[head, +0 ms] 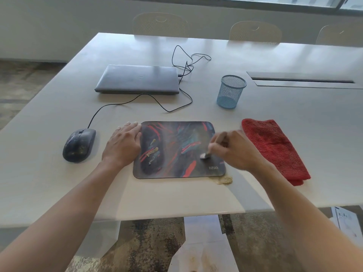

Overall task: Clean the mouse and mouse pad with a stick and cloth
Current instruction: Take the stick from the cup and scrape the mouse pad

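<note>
A dark mouse pad with red and blue streaks lies near the table's front edge. Beige smears mark its left half. My left hand rests flat on the pad's left edge, fingers apart. My right hand grips a thin stick whose pale tip touches the pad's lower right area. A black wired mouse, speckled with dirt, sits left of the pad. A folded red cloth lies to the right of the pad.
A closed grey laptop sits behind the pad, with the mouse cable looping beside it. A blue mesh cup stands at the back right. Beige crumbs lie off the pad's front right corner. The table's front edge is close.
</note>
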Demonstrator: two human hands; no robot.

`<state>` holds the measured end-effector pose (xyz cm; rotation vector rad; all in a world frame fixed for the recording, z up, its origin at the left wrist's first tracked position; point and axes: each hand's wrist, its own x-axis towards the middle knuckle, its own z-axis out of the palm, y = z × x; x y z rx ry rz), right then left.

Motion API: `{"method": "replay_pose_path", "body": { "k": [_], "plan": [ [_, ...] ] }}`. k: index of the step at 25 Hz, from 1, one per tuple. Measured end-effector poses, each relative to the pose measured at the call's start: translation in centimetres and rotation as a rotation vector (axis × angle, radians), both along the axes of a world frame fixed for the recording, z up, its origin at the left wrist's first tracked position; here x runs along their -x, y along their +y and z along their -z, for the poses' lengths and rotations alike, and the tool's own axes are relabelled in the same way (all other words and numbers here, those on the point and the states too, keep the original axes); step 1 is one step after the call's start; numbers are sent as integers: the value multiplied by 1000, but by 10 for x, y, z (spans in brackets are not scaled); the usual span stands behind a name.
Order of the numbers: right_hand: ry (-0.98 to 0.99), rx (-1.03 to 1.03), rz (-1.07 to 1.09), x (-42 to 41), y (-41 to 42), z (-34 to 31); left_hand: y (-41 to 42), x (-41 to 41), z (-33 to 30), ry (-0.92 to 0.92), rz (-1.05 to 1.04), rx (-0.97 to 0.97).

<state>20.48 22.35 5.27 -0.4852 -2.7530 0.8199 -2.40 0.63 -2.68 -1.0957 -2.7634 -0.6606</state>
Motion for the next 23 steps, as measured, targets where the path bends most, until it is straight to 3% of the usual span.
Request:
{"method": "replay_pose_path", "body": {
  "k": [5,9,13,23],
  "plan": [
    [-61,120,-105,-25,2,-15,1,-1,0,3,-4,2],
    [138,14,77,13,18,-10,1,0,0,-7,-6,2],
    [111,-27,142,34,26,5,0,0,0,-10,-9,3],
    [77,39,6,-49,6,3,1,0,1,-18,-36,1]
  ]
}}
